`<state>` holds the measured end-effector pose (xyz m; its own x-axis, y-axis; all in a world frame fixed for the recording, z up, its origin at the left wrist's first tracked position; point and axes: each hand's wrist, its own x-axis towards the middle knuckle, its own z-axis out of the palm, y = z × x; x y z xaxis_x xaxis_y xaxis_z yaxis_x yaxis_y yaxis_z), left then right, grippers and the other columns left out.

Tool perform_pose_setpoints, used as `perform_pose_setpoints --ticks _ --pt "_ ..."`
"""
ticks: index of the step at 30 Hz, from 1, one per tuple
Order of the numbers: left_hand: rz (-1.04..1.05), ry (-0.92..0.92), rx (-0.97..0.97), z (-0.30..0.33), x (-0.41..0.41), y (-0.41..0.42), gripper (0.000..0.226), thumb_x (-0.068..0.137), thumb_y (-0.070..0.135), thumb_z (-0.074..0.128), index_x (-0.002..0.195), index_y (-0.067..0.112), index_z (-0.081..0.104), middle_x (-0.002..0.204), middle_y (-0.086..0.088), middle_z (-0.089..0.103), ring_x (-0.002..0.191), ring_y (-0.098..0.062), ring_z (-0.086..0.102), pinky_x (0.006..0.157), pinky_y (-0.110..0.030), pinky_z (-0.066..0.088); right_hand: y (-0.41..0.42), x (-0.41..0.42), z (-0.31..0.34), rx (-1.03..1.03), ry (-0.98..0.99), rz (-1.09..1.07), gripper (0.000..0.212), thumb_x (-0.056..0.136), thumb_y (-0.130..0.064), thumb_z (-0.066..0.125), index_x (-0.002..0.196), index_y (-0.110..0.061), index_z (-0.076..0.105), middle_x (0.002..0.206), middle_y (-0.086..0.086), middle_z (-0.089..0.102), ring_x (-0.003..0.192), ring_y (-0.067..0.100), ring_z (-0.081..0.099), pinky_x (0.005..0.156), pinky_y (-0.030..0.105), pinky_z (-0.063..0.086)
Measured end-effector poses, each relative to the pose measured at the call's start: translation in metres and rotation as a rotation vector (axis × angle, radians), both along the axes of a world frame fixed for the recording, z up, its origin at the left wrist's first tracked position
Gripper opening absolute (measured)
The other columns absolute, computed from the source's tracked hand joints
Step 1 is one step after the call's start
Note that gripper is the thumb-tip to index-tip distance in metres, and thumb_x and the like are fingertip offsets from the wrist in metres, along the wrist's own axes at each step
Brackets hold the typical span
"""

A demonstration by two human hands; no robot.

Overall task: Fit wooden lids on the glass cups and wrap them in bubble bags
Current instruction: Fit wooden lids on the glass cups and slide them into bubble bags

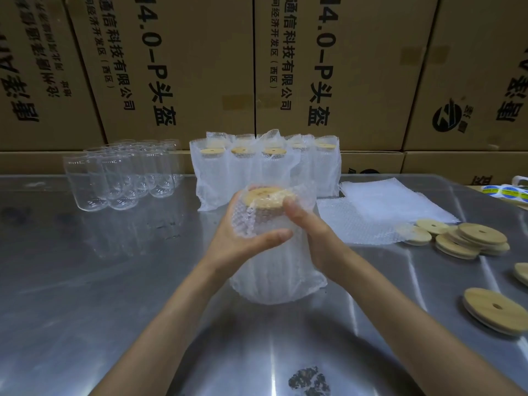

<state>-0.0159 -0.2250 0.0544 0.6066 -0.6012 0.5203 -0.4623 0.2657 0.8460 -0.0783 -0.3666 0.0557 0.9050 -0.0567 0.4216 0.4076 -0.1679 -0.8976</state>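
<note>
Bubble bag upright around lidded cup, wooden lid on top.
Left hand grips bag's upper side; right hand pinches its rim beside the lid.

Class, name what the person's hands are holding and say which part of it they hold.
Both hands, left hand and right hand, hold the lidded glass cup in its bubble bag at its upper end, beside the wooden lid.

Pale tan wooden lids; clear glass cups; white dimpled bubble bags; brown black-printed cartons
</note>
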Motion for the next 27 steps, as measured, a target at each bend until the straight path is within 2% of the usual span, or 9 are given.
perform_pose_setpoints --ticks 2,4,6,10,14,18,21,23,27 --pt "0.044 0.011 -0.007 0.000 0.000 0.000 0.085 0.060 0.027 0.082 0.134 0.007 0.044 0.124 -0.006 0.062 0.113 -0.011 0.062 0.093 -0.023 0.050 -0.008 -0.002 -0.003 -0.009 0.153 0.069 0.110 0.050 -0.081 0.070 0.144 -0.034 0.036 0.139 -0.025 0.049 0.129 -0.007 0.042 0.107 0.020 0.035" --pt "0.103 0.010 -0.030 -0.001 0.001 0.000 0.085 0.059 0.030 0.081 0.133 0.009 0.046 0.121 -0.002 0.063 0.111 -0.009 0.062 0.094 -0.024 0.049 -0.016 -0.003 -0.008 -0.075 0.283 0.138 0.118 0.049 -0.070 0.080 0.148 -0.038 0.023 0.143 -0.030 0.039 0.131 -0.012 0.035 0.110 0.017 0.031" --pt "0.152 -0.003 -0.056 -0.002 0.003 -0.001 0.079 0.062 0.024 0.079 0.131 0.006 0.046 0.116 0.000 0.064 0.108 -0.008 0.062 0.092 -0.024 0.049 -0.018 0.000 -0.021 -0.188 0.313 0.160 0.111 0.064 -0.043 0.081 0.153 -0.027 0.017 0.151 -0.014 0.036 0.138 0.000 0.034 0.114 0.028 0.032" --pt "0.234 0.009 -0.058 -0.006 0.005 -0.004 0.084 0.062 0.030 0.080 0.137 0.022 0.043 0.128 0.012 0.055 0.118 -0.002 0.054 0.097 -0.025 0.045 0.000 0.013 -0.043 -0.175 0.160 0.086 0.073 0.075 -0.014 0.080 0.137 -0.027 0.044 0.127 -0.012 0.062 0.121 0.002 0.055 0.093 0.016 0.046" --pt "0.345 -0.041 -0.127 -0.006 0.007 -0.004 0.089 0.065 0.045 0.083 0.139 0.040 0.034 0.137 0.022 0.044 0.127 0.013 0.038 0.099 -0.013 0.037 0.002 0.027 -0.054 -0.101 0.071 -0.088 0.067 0.074 -0.016 0.082 0.133 -0.019 0.050 0.121 -0.005 0.066 0.115 0.006 0.060 0.092 0.019 0.049" --pt "0.369 0.054 -0.243 -0.012 0.017 -0.006 0.075 0.069 0.054 0.068 0.135 0.045 0.032 0.133 0.020 0.050 0.130 0.006 0.041 0.103 -0.018 0.032 -0.015 0.047 -0.054 0.031 0.054 -0.276 0.061 0.073 -0.010 0.083 0.127 -0.013 0.054 0.119 0.005 0.066 0.109 0.012 0.064 0.087 0.021 0.052" --pt "0.373 0.186 -0.218 -0.030 0.028 -0.016 0.061 0.080 0.044 0.063 0.133 0.034 0.037 0.130 0.012 0.052 0.128 -0.003 0.046 0.098 -0.014 0.037 -0.033 0.064 -0.052 0.094 0.027 -0.372 0.057 0.072 -0.011 0.083 0.122 -0.014 0.056 0.117 0.005 0.066 0.110 0.015 0.064 0.094 0.026 0.052" --pt "0.378 0.243 -0.121 -0.044 0.035 -0.024 0.053 0.091 0.035 0.061 0.137 0.025 0.037 0.130 0.006 0.053 0.128 -0.008 0.047 0.100 -0.017 0.037 -0.048 0.076 -0.052 0.072 0.003 -0.429 0.055 0.071 -0.016 0.085 0.118 -0.023 0.056 0.116 -0.005 0.066 0.109 0.005 0.063 0.094 0.019 0.049" --pt "0.406 0.318 0.041 -0.058 0.052 -0.035 0.049 0.095 0.031 0.054 0.140 0.020 0.036 0.119 0.013 0.053 0.125 -0.009 0.046 0.097 -0.021 0.029 -0.082 0.099 -0.056 0.027 0.100 -0.552 0.075 0.064 -0.041 0.087 0.128 -0.025 0.052 0.122 -0.011 0.062 0.117 0.008 0.057 0.101 0.028 0.044"
